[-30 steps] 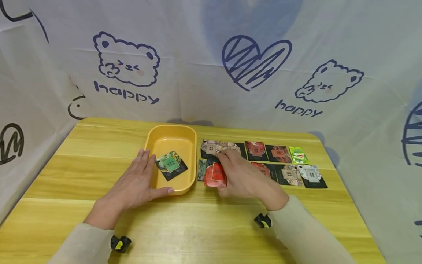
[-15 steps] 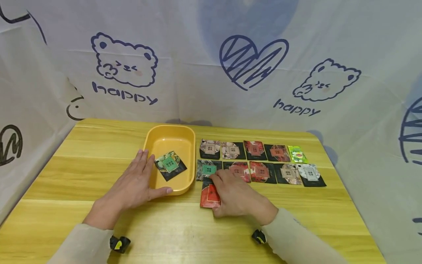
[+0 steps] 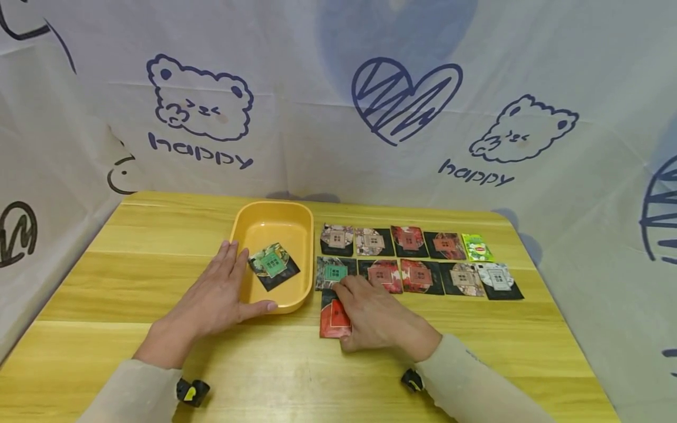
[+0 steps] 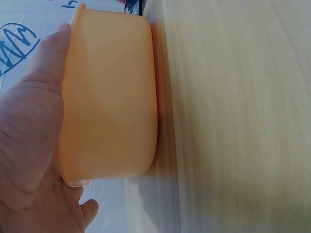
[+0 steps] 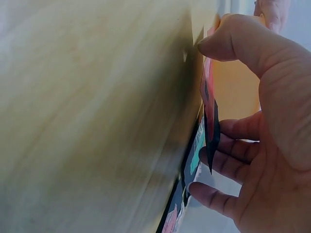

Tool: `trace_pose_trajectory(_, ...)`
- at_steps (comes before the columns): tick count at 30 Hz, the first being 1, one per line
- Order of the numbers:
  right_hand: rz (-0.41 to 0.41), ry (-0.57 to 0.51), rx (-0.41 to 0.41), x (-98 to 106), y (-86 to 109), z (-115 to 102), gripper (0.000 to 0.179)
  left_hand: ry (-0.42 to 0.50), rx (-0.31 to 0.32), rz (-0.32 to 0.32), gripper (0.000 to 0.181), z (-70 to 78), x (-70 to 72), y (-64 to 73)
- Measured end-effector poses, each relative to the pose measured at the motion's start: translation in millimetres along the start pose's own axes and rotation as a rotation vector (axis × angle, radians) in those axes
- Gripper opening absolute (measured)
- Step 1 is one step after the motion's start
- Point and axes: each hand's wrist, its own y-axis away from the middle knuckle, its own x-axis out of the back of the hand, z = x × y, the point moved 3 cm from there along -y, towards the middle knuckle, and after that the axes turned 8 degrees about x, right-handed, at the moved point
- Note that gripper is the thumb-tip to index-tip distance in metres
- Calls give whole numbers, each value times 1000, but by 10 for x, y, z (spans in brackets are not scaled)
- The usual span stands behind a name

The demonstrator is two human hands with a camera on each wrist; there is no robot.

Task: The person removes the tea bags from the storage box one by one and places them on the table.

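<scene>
My left hand [image 3: 208,294] rests against the yellow plastic tray [image 3: 311,252], fingers straight along its left rim and thumb across the front rim. In the left wrist view, the hand lies along the rim, above the tray's smooth side [image 4: 109,92]. Inside the tray lies a black tea sachet with a green label [image 3: 273,262], turned askew. My right hand [image 3: 378,314] pinches a red-and-black tea sachet [image 3: 332,322] by its edges, just in front of the near row. From the right wrist, this sachet [image 5: 210,104] shows edge-on between thumb and fingers.
Two rows of tea sachets lie right of the tray. A green-label sachet [image 3: 333,270] starts the near row; a white-and-black sachet [image 3: 499,281] ends it. The far row ends with a small bright green packet [image 3: 478,248]. A printed cloth [image 3: 317,129] hangs behind the wooden table [image 3: 285,370].
My right hand has drawn the red-and-black sachet from over the near row toward me and slightly left, uncovering the sachets beneath. The left hand and the tray stay in place.
</scene>
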Motion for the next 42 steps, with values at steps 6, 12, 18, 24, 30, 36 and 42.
trace_pose_trajectory(6, -38, -15, -7, -10, 4, 0, 104, 4, 1, -2, 135, -1, -3, -7)
trace_pose_trajectory(12, -45, -24, 0, -2, 9, 23, 102, -2, 10, -11, 133, -8, -7, -15)
trace_pose_trajectory(18, -34, -72, 1, 98, -18, 91, 97, 6, 5, 0, 134, 1, -14, -12)
trace_pose_trajectory(24, 13, -93, 5, 285, -110, 145, 90, -1, 2, 5, 134, 5, -9, -8)
trace_pose_trajectory(30, 81, -51, 28, 525, -298, 160, 75, 2, -2, 9, 134, 6, 2, 0)
trace_pose_trajectory(36, 106, 6, 63, 703, -600, 123, 73, 10, -5, 8, 134, -2, 4, 5)
trace_pose_trajectory(42, 39, 137, 60, 778, -961, 18, 84, 10, -3, 8, 133, -9, 3, 3)
